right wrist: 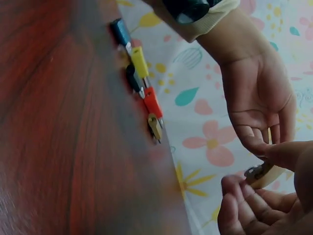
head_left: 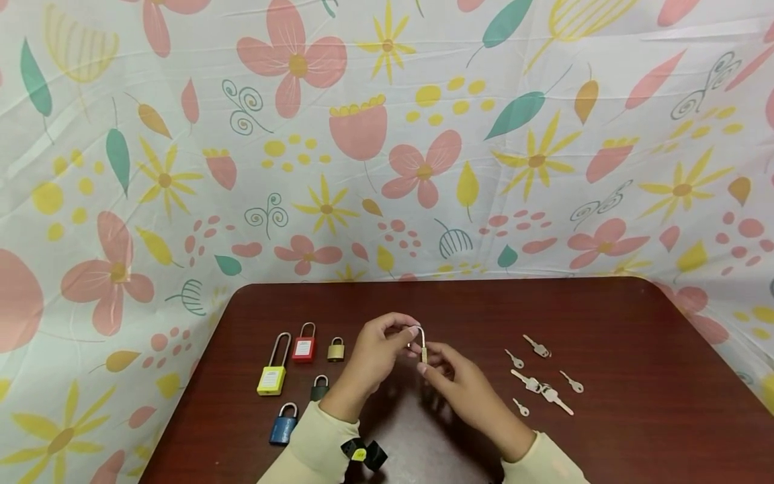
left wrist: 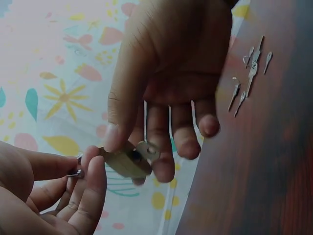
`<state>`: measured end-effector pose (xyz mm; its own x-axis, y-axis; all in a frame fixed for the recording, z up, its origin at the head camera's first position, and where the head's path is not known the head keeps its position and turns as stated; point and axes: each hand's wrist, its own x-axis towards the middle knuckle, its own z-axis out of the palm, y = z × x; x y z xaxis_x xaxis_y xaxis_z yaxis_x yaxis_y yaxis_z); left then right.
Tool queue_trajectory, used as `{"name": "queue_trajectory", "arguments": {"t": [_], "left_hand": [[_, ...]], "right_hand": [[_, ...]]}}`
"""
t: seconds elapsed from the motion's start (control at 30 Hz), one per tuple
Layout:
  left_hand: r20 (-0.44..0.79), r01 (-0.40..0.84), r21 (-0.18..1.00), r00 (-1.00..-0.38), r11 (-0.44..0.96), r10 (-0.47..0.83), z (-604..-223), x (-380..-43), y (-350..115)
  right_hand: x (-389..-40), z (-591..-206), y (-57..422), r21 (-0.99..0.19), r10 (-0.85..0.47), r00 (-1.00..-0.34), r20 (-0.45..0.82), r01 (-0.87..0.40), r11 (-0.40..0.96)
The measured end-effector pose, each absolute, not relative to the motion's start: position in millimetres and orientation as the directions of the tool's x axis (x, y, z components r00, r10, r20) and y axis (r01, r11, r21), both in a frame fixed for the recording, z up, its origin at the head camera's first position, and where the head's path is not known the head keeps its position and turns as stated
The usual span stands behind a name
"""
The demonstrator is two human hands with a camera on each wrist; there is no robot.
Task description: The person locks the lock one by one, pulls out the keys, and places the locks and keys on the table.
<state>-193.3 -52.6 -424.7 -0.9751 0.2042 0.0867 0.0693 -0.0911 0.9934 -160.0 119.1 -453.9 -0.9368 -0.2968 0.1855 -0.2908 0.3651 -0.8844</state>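
Above the middle of the table, both hands hold one brass padlock (head_left: pixel 424 355). My right hand (head_left: pixel 462 383) grips its body between thumb and fingers. The left hand (head_left: pixel 377 356) pinches the long silver shackle near its bend, and the shackle's loose end (left wrist: pixel 77 174) shows by those fingertips in the left wrist view. A key (left wrist: pixel 149 151) sticks out of the body's bottom, between the right hand's fingers. In the right wrist view the key's head (right wrist: pixel 254 171) is close to the right fingertips.
On the left lie yellow (head_left: pixel 272 380), red (head_left: pixel 304 349), small brass (head_left: pixel 335 350), black (head_left: pixel 319 388) and blue (head_left: pixel 283 430) padlocks. Several loose keys (head_left: pixel 532 384) are on the right. A floral cloth (head_left: pixel 387 202) hangs behind the dark wooden table (head_left: pixel 635 336).
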Motion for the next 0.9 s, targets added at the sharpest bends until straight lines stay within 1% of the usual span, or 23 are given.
{"name": "queue_trajectory", "arguments": {"t": [0.2,0.37,0.5,0.63,0.8,0.9], "left_hand": [[0.122,0.109,0.991,-0.975,-0.078,0.186,-427.1,-193.3,-52.1],[0.146,0.146,0.989,-0.980,-0.008,0.138,-426.8,-194.1,-53.2],[0.145,0.143,0.989,-0.979,-0.022,0.142,-427.2,-194.5,-53.1],[0.145,0.140,0.989,-0.977,-0.044,0.159,-427.8,-193.9,-52.2],[0.165,0.155,0.985,-0.973,-0.072,0.160,-426.7,-192.0,-48.7],[0.178,0.166,0.982,-0.972,-0.087,0.153,-425.6,-190.3,-45.9]], "right_hand": [[-158.8,-450.8,119.0,-0.947,-0.381,-0.905,0.190,-0.271,0.172],[-159.1,-452.6,119.7,-0.986,-0.400,-0.906,0.140,-0.165,0.028],[-160.5,-455.1,120.8,-0.990,-0.397,-0.908,0.138,-0.121,-0.068],[-161.9,-454.7,123.4,-0.983,-0.419,-0.892,0.171,-0.123,-0.139],[-161.8,-453.8,125.8,-0.976,-0.458,-0.866,0.201,-0.137,-0.171],[-161.3,-453.7,126.0,-0.972,-0.455,-0.863,0.219,-0.152,-0.180]]}}
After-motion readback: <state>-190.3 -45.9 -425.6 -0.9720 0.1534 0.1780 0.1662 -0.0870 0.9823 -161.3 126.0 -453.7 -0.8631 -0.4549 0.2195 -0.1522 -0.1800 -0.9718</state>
